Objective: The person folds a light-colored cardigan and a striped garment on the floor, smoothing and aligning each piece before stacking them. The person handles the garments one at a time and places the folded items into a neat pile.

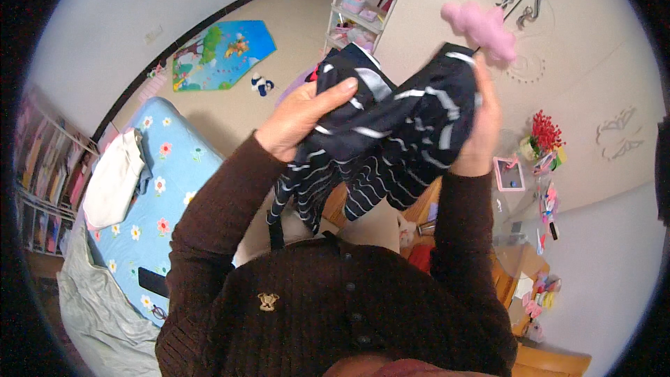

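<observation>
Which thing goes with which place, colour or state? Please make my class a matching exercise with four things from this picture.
Column 1
1. Striped garment
2. White cloth
3. Panda toy
4. Cloud-shaped thing

Column 2
A. Lying on flowered blue bedding
B. Pink
C. Held in the left hand and right hand
D. On the floor near a colourful mat

Pairs: 1-C, 2-A, 3-D, 4-B

The head-worn fisheye looks steeply down, close above the brown cardigan at six o'clock, the colourful mat farther off near ten-thirty; the view's rim seems unreadably dark.
</observation>
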The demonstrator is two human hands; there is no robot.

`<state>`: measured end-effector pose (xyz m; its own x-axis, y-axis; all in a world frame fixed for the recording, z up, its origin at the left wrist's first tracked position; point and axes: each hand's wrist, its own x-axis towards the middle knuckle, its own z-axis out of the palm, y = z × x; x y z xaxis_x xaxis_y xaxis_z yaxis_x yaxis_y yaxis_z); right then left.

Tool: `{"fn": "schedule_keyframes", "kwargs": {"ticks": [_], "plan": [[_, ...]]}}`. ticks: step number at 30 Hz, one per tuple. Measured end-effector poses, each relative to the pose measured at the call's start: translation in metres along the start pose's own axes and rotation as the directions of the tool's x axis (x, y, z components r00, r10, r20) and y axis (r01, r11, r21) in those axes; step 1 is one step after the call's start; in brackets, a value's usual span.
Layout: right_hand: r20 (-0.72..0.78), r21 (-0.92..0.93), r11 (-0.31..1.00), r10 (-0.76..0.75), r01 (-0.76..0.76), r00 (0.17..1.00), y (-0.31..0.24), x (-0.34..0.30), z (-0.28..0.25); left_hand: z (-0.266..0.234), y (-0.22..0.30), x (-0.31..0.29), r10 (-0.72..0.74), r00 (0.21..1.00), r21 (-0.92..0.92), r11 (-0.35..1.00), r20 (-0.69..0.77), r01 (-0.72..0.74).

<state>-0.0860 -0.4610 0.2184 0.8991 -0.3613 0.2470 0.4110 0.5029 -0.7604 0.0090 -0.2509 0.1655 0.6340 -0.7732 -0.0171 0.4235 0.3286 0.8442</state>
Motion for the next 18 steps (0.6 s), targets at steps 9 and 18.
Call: {"fn": "schedule_keyframes", "kwargs": {"ticks": [9, 18], "plan": [[0.325, -0.787, 0.346, -0.47, 0.51, 0.82, 0.092, 0.008, 0.048, 0.036, -0.048, 0.002, -0.032, 0.962, -0.433, 0.896, -0.272, -0.093], [0.5, -0.737, 0.264, -0.407, 0.622, 0.765, 0.134, 0.026, 0.028, 0.009, -0.045, -0.003, -0.03, 0.95, -0.472, 0.872, -0.311, -0.127]]}}
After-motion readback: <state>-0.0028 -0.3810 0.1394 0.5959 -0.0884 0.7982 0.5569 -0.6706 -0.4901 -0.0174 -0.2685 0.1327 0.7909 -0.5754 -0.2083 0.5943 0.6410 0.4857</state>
